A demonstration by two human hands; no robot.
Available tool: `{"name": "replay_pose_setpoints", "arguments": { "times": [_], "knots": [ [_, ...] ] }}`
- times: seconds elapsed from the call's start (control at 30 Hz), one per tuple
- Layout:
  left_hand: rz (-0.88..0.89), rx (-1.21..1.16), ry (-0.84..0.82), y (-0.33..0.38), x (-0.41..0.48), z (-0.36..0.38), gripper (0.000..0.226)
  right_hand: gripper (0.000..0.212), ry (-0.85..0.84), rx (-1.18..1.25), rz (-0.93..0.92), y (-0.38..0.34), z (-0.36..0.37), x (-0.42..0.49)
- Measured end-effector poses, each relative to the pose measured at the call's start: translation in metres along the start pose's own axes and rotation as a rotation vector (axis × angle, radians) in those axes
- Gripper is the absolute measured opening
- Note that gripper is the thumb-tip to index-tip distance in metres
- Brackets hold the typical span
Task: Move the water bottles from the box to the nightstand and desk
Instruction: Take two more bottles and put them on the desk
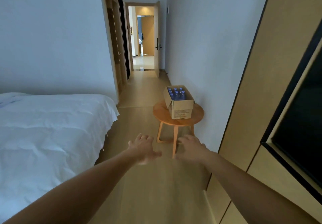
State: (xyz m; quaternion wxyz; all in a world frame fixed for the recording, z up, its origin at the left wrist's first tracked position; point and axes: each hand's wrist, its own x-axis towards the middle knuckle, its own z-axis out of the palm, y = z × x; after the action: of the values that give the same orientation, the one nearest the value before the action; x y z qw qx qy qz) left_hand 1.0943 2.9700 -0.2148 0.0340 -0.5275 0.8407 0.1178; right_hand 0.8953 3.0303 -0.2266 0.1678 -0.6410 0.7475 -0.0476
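Observation:
An open cardboard box stands on a small round wooden table against the right wall. Several water bottles with blue caps stand upright inside it. Both my arms stretch forward over the floor, well short of the table. My left hand is spread with relaxed fingers and holds nothing. Beside it, my right hand is also spread and holds nothing. No nightstand or desk shows in this view.
A bed with white sheets fills the left side. A wooden panel with a dark screen runs along the right. A wooden floor aisle leads past the table to an open door and a hallway.

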Motion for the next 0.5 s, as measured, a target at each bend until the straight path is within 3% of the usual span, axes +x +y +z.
{"name": "replay_pose_setpoints", "arguments": {
  "times": [0.2,0.5],
  "knots": [
    [-0.018,-0.037,-0.04,0.004,0.094,-0.008,0.084,0.092,-0.039,-0.031,0.0,0.03,-0.023,0.095],
    [0.03,-0.061,-0.048,-0.019,0.271,-0.031,0.084,0.078,-0.053,-0.043,0.037,0.055,-0.051,0.254]
  ]
}}
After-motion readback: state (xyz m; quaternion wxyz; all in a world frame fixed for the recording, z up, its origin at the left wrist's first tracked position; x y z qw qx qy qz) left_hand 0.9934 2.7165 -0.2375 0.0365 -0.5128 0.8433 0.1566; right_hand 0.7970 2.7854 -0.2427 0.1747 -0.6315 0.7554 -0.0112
